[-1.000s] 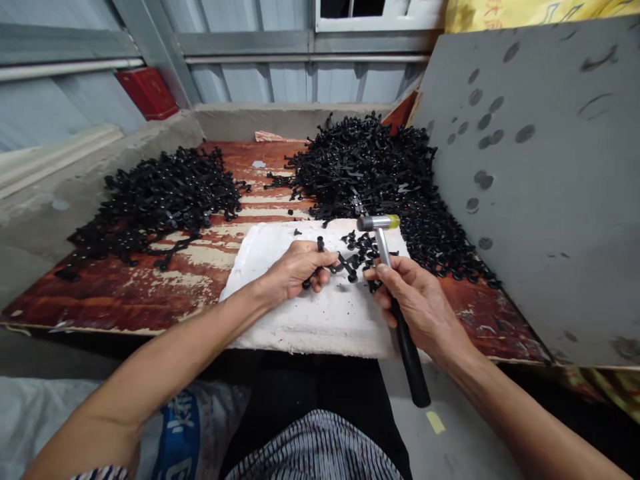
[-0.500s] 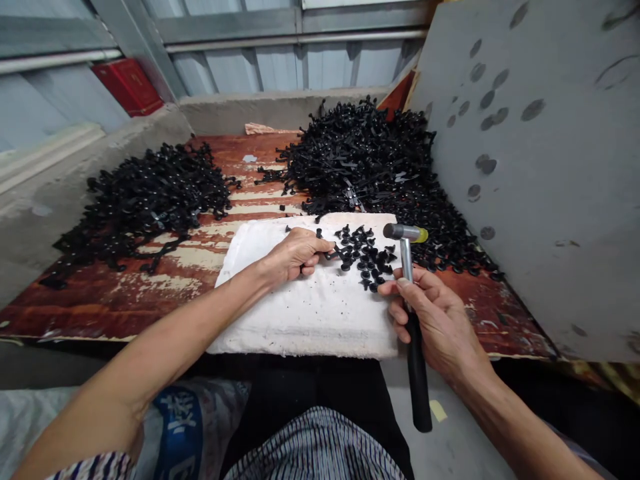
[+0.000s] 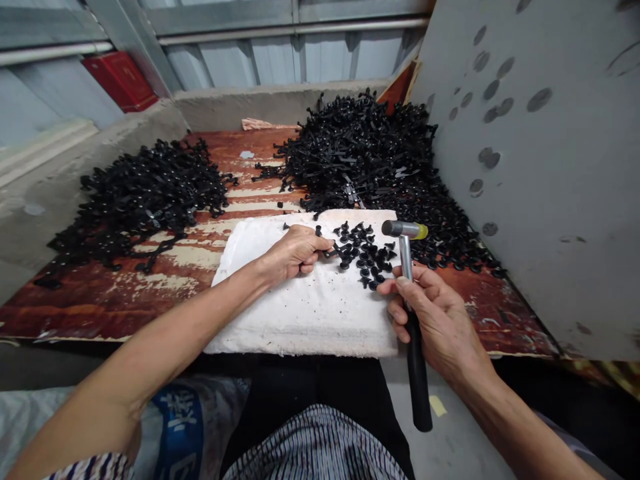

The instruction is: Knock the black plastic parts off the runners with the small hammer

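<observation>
My left hand (image 3: 299, 252) is closed over the white cloth (image 3: 300, 320), pinching a small black part (image 3: 329, 253) that pokes out past the fingertips. Most of that part is hidden by the fingers. Several loose black knob-like pieces (image 3: 367, 257) lie on the cloth, just right of these fingertips. In my right hand (image 3: 437, 310) is a small hammer (image 3: 418, 373) with a black grip, a metal shaft and a head that is dark at one end and yellow at the other. It is held upright at the cloth's right edge, head up.
A big heap of black parts (image 3: 360, 147) rises at the back right, against a grey spotted panel (image 3: 520, 180). A second heap (image 3: 150, 187) of black parts lies at the left on the worn red-brown table (image 3: 245, 143). A red box (image 3: 120, 81) sits by the corrugated wall.
The view has shifted very slightly. Both hands keep almost the same places, the left on the small black part and the right on the hammer.
</observation>
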Demonstrator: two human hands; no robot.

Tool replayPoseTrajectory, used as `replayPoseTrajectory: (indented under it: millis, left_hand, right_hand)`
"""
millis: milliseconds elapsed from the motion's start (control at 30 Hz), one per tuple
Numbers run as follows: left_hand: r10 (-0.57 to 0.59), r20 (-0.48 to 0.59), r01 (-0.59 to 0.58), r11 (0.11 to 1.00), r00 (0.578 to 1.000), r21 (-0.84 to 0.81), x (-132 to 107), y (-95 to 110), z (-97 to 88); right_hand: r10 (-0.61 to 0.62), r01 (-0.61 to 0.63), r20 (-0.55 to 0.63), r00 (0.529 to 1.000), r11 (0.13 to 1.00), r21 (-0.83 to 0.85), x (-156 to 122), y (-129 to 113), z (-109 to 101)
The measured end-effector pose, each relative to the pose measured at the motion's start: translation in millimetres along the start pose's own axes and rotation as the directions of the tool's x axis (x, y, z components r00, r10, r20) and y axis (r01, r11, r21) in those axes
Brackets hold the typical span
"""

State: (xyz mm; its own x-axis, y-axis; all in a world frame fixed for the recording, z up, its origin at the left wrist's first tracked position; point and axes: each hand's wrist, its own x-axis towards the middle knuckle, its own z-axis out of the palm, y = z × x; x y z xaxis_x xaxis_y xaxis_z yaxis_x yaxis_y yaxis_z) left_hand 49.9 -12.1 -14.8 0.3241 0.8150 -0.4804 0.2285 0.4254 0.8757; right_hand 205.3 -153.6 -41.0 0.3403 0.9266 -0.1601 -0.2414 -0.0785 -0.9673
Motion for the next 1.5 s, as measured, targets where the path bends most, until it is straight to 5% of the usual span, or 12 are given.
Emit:
replayPoseTrajectory:
  millis: [233, 400, 500, 667, 800, 933, 1033, 1200, 1300, 1367, 1500]
  left_hand:
    - [0.041, -0.028, -0.037, 0.992, 0.999, 0.122, -2, -1, -1.4]
    - [0.087, -0.063, -0.070, 0.970, 0.994, 0.231, -5, 7, 3.6]
    - [0.134, -0.067, -0.110, 0.954, 0.989, 0.280, -5, 11, 5.4]
    - [0.154, -0.078, -0.121, 0.940, 0.985, 0.319, -6, 10, 7.4]
    - [0.252, -0.074, -0.212, 0.914, 0.965, 0.346, -8, 8, 10.0]
    - [0.269, -0.071, -0.224, 0.898, 0.960, 0.379, -8, 8, 9.2]
    - [0.253, -0.074, -0.203, 0.892, 0.965, 0.405, -7, 10, 7.1]
    - [0.257, -0.047, -0.214, 0.882, 0.965, 0.420, -5, 14, 6.1]
    - [0.270, -0.048, -0.221, 0.867, 0.962, 0.446, -4, 14, 6.0]
    - [0.278, -0.047, -0.229, 0.865, 0.959, 0.445, -3, 13, 5.6]
    - [0.247, -0.044, -0.208, 0.888, 0.968, 0.411, -5, 16, 5.8]
  right_hand:
    - [-0.029, 0.031, 0.035, 0.999, 0.998, -0.059, -2, 2, -1]
    - [-0.061, 0.092, 0.109, 0.992, 0.948, -0.303, 0, -3, -7]
    - [-0.256, 0.324, 0.199, 0.946, 0.767, -0.554, 8, -5, -16]
    - [-0.531, 0.629, 0.422, 0.734, 0.299, -0.717, 17, -9, -26]
    - [-0.620, 0.705, 0.480, 0.621, 0.175, -0.687, 17, -12, -23]
    - [-0.546, 0.690, 0.557, 0.626, 0.054, -0.722, 19, -13, -23]
    - [-0.546, 0.702, 0.568, 0.616, 0.054, -0.710, 18, -18, -21]
    - [-0.690, 0.738, 0.518, 0.506, 0.035, -0.674, 16, -24, -19]
    - [-0.539, 0.714, 0.614, 0.577, -0.033, -0.699, 18, -22, -22]
    - [-0.521, 0.705, 0.602, 0.605, -0.002, -0.710, 18, -23, -23]
    - [-0.690, 0.713, 0.477, 0.544, 0.081, -0.696, 17, -24, -21]
